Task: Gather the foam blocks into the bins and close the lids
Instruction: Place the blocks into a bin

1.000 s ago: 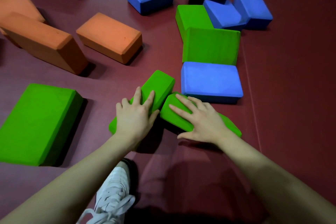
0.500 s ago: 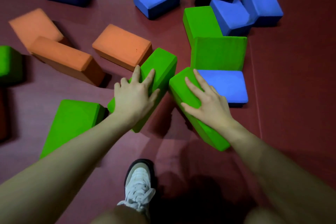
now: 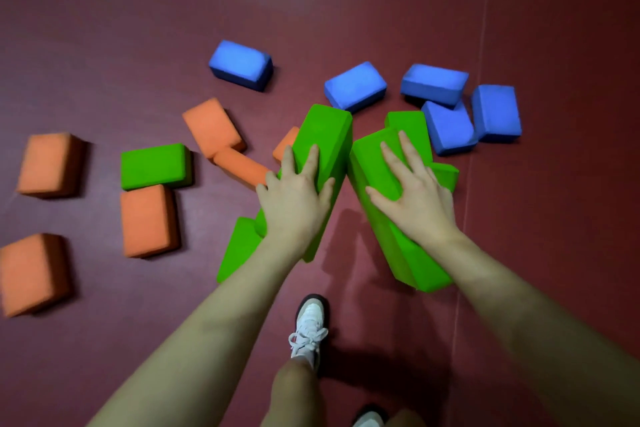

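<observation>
Foam blocks are what we have under our fingers (image 3: 313, 156): the left hand (image 3: 294, 198) lies spread on one green block (image 3: 325, 135) and grips it with the thumb round its edge, and the right hand (image 3: 414, 194) lies spread on a second green block (image 3: 372, 156), both raised off the floor (image 3: 554, 218) and tilted. Further out, another green block (image 3: 156, 166), the orange blocks (image 3: 149, 220) and the blue blocks (image 3: 355, 86) lie scattered on the floor. We see no bins and no lids, so we judge the gathering barely begun: nearly every block is left to collect, and the lids remain to close.
</observation>
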Demonstrator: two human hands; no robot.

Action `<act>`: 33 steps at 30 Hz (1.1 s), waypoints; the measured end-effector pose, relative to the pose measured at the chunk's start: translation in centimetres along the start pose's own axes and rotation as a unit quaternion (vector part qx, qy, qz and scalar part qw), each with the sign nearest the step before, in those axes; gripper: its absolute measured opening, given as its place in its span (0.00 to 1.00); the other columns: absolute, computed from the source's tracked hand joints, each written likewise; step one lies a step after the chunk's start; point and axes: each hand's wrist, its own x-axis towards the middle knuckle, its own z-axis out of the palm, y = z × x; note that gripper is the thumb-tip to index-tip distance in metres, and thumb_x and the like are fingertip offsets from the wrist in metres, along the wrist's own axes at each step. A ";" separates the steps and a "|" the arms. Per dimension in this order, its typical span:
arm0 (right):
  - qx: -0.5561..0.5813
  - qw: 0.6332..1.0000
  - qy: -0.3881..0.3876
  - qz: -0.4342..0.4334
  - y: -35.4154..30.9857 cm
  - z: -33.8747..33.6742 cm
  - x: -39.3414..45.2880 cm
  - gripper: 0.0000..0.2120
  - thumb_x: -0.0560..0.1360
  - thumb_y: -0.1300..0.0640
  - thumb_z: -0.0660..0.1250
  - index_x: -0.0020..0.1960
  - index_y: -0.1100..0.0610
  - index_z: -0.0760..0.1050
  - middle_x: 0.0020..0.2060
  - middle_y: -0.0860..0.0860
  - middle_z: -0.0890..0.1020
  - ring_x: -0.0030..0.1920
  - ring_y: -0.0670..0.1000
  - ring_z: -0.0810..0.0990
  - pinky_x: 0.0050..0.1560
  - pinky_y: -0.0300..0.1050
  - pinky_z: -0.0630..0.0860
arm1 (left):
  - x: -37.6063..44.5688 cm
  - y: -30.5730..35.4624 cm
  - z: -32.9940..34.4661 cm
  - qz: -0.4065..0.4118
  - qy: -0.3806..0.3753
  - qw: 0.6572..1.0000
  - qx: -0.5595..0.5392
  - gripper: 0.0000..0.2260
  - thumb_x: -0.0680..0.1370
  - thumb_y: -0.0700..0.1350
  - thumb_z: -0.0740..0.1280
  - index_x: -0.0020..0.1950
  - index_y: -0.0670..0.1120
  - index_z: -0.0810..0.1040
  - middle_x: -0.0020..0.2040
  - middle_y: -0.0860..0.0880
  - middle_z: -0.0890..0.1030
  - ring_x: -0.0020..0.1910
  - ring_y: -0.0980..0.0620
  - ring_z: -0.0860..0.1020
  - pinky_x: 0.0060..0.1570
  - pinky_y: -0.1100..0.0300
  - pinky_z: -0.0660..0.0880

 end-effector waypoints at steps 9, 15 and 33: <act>0.006 0.997 -0.049 -0.067 -8.9 -10.3 -1.4 0.35 0.74 0.39 0.65 0.77 0.41 0.55 0.78 0.40 0.47 0.68 0.59 0.68 0.58 0.55 0.74 | -5.8 -0.5 -12.9 -0.089 0.030 0.995 0.022 0.28 0.78 0.61 0.60 0.76 0.59 0.58 0.77 0.47 0.58 0.61 0.37 0.69 0.58 0.48 0.66; 0.010 0.986 -0.067 -0.153 -9.8 -13.7 -4.8 0.35 0.74 0.38 0.64 0.77 0.41 0.54 0.78 0.40 0.46 0.69 0.57 0.68 0.57 0.52 0.73 | -12.8 1.4 -16.0 -0.177 0.070 0.981 0.023 0.27 0.78 0.61 0.59 0.76 0.59 0.58 0.77 0.47 0.57 0.60 0.38 0.70 0.57 0.49 0.66; -0.033 0.825 -0.203 -0.527 -17.5 -16.5 -26.7 0.34 0.76 0.40 0.62 0.78 0.46 0.53 0.78 0.45 0.46 0.69 0.60 0.67 0.57 0.54 0.72 | -45.6 3.2 -18.3 -0.520 0.157 0.840 0.002 0.27 0.79 0.61 0.57 0.77 0.59 0.56 0.78 0.47 0.54 0.65 0.37 0.68 0.60 0.49 0.65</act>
